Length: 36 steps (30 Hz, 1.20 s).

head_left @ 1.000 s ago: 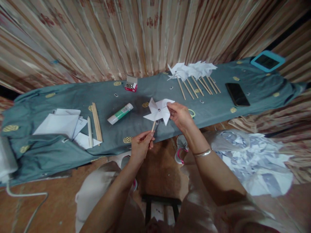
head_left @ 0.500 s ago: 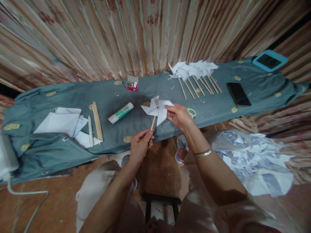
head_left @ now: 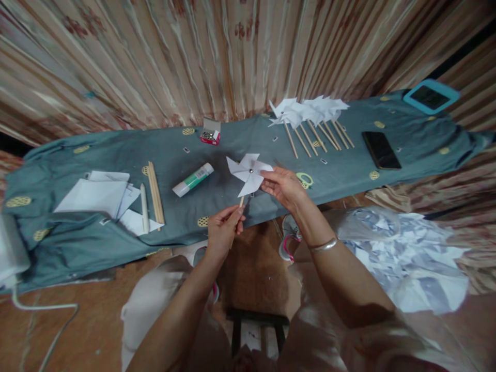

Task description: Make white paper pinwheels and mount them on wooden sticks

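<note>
A white paper pinwheel [head_left: 248,170] with a metal pin at its centre is held up above the near edge of the cloth. My left hand [head_left: 225,227] is closed around its thin wooden stick [head_left: 242,202], below the blades. From the right, my right hand [head_left: 284,186] pinches one blade between thumb and fingers. Left of the pinwheel lies a glue stick [head_left: 192,180] with a green label. Just beyond my right hand are pale green scissor handles [head_left: 305,180], with the rest of the scissors hard to make out.
Several finished pinwheels [head_left: 310,113] lie in a row at the back. A red box of pins [head_left: 210,133], wooden sticks [head_left: 155,196], paper sheets [head_left: 93,196], a phone [head_left: 381,150] and a blue-framed device [head_left: 431,96] rest on the cloth. Paper pieces fill a plastic bag [head_left: 406,258] at right.
The pinwheel's blades have turned about the pin, and the blade at my right hand sits differently. Both hands stay in nearly the same place.
</note>
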Tool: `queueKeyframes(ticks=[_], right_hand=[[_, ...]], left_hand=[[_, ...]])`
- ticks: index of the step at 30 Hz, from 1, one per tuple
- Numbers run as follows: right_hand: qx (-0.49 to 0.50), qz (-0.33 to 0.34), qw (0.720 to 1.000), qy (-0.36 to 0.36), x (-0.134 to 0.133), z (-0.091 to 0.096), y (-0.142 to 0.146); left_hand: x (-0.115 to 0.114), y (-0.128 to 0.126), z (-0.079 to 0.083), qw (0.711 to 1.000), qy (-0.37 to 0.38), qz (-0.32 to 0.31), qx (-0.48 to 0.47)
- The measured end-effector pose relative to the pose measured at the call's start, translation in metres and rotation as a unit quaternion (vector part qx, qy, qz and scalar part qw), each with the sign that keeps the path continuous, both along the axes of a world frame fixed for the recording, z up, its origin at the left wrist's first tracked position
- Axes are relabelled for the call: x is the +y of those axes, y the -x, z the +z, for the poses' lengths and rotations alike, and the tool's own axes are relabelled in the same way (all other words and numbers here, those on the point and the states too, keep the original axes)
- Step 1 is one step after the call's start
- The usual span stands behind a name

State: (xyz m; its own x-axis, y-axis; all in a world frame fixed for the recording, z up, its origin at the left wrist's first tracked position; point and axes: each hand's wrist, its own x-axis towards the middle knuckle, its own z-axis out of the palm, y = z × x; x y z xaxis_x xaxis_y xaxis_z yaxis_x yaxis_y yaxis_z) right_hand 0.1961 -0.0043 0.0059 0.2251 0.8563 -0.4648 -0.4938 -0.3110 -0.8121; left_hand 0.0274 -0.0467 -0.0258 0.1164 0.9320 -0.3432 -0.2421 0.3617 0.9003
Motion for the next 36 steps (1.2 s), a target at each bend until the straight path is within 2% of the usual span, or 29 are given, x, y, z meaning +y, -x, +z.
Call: queueKeyframes(ticks=[25, 36], right_hand=[[0.013, 0.037, 0.999, 0.013, -0.002, 0.006, 0.005], [0.032, 0.008, 0.999, 0.038, 0.001, 0.007, 0.004]], left_hand=[[0.001, 0.001, -0.001, 1.0, -0.001, 0.007, -0.011], [0.001, -0.001, -0.001, 0.999, 0.002, 0.019, -0.026]])
